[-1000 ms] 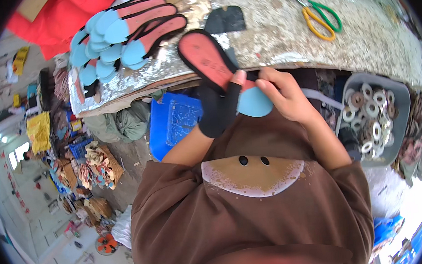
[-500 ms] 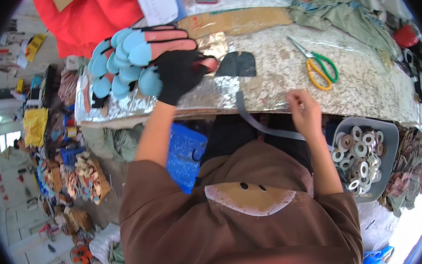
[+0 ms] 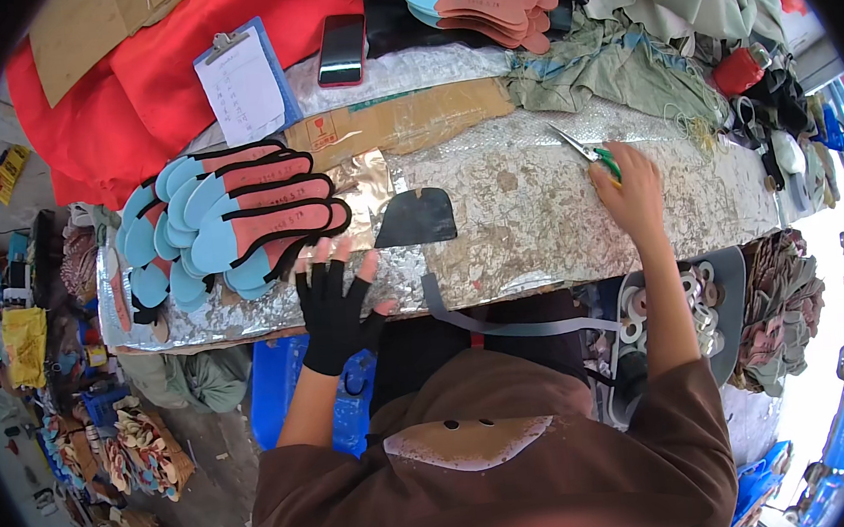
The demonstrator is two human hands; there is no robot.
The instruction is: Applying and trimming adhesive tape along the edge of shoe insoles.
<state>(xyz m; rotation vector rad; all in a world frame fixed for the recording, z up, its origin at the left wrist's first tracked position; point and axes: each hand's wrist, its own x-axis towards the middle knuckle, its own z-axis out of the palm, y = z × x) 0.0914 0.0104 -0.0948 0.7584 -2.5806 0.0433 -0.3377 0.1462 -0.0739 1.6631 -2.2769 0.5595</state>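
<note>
My left hand [image 3: 334,316], in a black fingerless glove, is open with its fingers spread at the table's front edge. Its fingertips lie just below a fanned pile of insoles [image 3: 283,221], pink with light blue heels and black edging. My bare right hand [image 3: 634,193] is closed over the handles of a pair of scissors [image 3: 588,149], mostly hiding them; the blades point away to the far left. Between the hands lies a dark, rounded flat piece [image 3: 416,218]. A grey strip [image 3: 508,328] hangs from the table edge across my lap.
Farther back are a clipboard [image 3: 248,88], a phone [image 3: 341,50], a strip of cardboard [image 3: 409,119] and another insole stack [image 3: 484,2]. Green-grey cloth [image 3: 606,67] is heaped at the back right. A grey bin of tape rolls [image 3: 717,313] stands below the table on the right.
My left hand has drawn back from the insole pile and opened, leaving an insole there. My right hand has moved from the table edge forward onto the scissors. The view has shifted.
</note>
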